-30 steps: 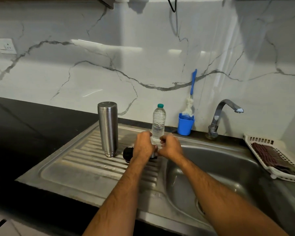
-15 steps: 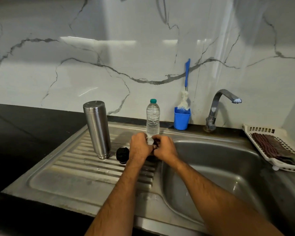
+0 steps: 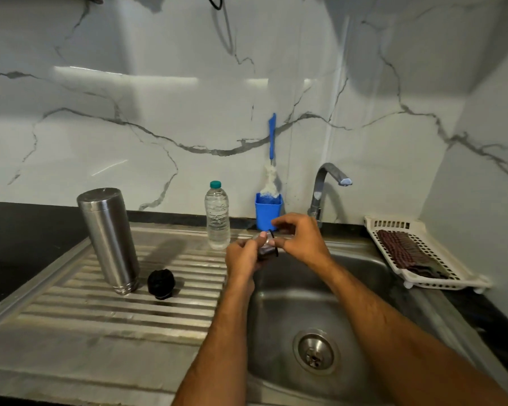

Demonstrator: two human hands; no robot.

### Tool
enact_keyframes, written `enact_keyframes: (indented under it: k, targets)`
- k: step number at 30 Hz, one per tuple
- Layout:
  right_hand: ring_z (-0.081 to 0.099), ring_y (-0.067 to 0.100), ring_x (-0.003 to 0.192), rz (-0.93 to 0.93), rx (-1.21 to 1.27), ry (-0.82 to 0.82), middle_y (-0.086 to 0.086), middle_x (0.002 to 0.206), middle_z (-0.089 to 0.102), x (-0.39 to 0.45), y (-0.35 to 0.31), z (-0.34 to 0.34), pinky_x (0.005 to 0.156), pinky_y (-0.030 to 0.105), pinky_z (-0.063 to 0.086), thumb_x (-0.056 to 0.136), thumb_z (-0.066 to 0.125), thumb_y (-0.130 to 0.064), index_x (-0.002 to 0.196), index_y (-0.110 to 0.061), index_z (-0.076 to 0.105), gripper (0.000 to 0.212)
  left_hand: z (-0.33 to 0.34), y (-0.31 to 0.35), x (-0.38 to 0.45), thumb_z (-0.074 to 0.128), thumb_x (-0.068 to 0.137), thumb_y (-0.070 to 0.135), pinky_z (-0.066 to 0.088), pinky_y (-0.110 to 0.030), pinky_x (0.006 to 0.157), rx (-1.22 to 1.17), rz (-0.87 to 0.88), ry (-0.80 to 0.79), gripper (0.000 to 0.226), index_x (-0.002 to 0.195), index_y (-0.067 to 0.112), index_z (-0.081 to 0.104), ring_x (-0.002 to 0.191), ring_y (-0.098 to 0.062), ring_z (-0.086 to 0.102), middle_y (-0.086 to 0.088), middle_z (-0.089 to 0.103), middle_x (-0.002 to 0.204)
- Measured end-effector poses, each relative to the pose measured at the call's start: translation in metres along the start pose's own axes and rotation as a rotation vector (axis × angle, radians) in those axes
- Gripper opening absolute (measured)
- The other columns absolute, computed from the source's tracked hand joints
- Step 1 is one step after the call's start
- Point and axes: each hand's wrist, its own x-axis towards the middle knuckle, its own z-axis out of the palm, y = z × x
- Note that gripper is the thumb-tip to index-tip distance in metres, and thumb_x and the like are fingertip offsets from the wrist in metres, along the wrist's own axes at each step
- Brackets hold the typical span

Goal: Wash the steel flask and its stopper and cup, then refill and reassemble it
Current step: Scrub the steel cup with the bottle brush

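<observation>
The steel flask stands upside down on the ribbed drainboard, left of the basin. Its black stopper lies beside the flask's base on the ribs. Over the basin's back left corner, my left hand grips the small steel cup, which is tilted and mostly hidden by fingers. My right hand pinches the cup's black rim from the right. A clear water bottle with a green cap stands behind my hands.
The sink basin with its drain lies below my hands. The tap rises at the back. A blue holder with a bottle brush stands against the wall. A white rack with a dark cloth sits right.
Both hands lifted the cup off the drainboard and carried it right, over the basin's edge. The stopper stays on the ribs. The camera shifted.
</observation>
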Motion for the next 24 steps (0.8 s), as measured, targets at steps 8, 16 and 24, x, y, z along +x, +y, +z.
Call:
enact_keyframes:
  k: [8, 16, 24]
  targets:
    - [0.064, -0.001, 0.078, 0.173, 0.02, 0.102, 0.003, 0.099, 0.076, 0.054, 0.028, -0.01, 0.073, 0.01, 0.051, 0.083, 0.081, -0.008, 0.105, -0.009, 0.077, 0.023, 0.018, -0.021, 0.026, 0.081, 0.084, 0.021, 0.064, -0.041, 0.078, -0.163, -0.072, 0.049, 0.034, 0.108, 0.001, 0.068, 0.099, -0.031, 0.074, -0.017, 0.075, 0.107]
    - [0.066, 0.014, 0.087, 0.284, 0.044, 0.153, 0.001, 0.093, 0.071, 0.128, 0.038, 0.013, 0.06, 0.014, 0.043, 0.085, 0.08, -0.013, 0.099, -0.01, 0.075, 0.015, 0.015, -0.019, 0.051, 0.077, 0.082, 0.009, 0.06, -0.043, 0.089, -0.438, -0.141, 0.096, 0.044, 0.124, 0.004, 0.063, 0.103, -0.03, 0.072, -0.017, 0.073, 0.114]
    - [0.066, 0.019, 0.09, 0.245, -0.051, 0.155, 0.003, 0.099, 0.071, 0.175, 0.035, 0.037, 0.076, 0.036, 0.058, 0.073, 0.089, -0.036, 0.101, -0.009, 0.069, 0.044, 0.015, -0.024, 0.054, 0.074, 0.085, 0.01, 0.059, -0.035, 0.079, -0.476, -0.159, 0.062, 0.04, 0.123, 0.005, 0.064, 0.101, -0.029, 0.073, -0.017, 0.075, 0.111]
